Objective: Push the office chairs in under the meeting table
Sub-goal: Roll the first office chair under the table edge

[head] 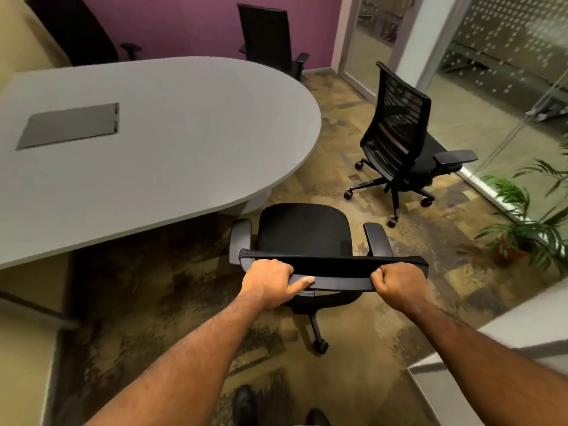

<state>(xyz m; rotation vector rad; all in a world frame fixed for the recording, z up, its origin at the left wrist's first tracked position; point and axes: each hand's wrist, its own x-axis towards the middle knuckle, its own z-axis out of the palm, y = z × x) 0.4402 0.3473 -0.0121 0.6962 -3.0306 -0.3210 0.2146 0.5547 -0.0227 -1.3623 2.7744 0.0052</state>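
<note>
My left hand (270,279) and right hand (398,284) are clamped on the top rail of the near chair (302,229), just beside the surface (159,124); I judge it rolls easily but may swivel.

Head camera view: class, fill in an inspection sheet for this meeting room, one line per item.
Surface: grey meeting table, bare apart from a closed cable hatch.
Job's things: near chair not yet under the table; mesh chair stands apart, turned away; two far chairs at the far edge.
Clutter: nothing seen.
Grips: left hand and right hand both closed on the near chair's backrest top.
Cables: nothing seen.
Surroundings: potted plant, glass partition, purple wall, patterned carpet.
</note>
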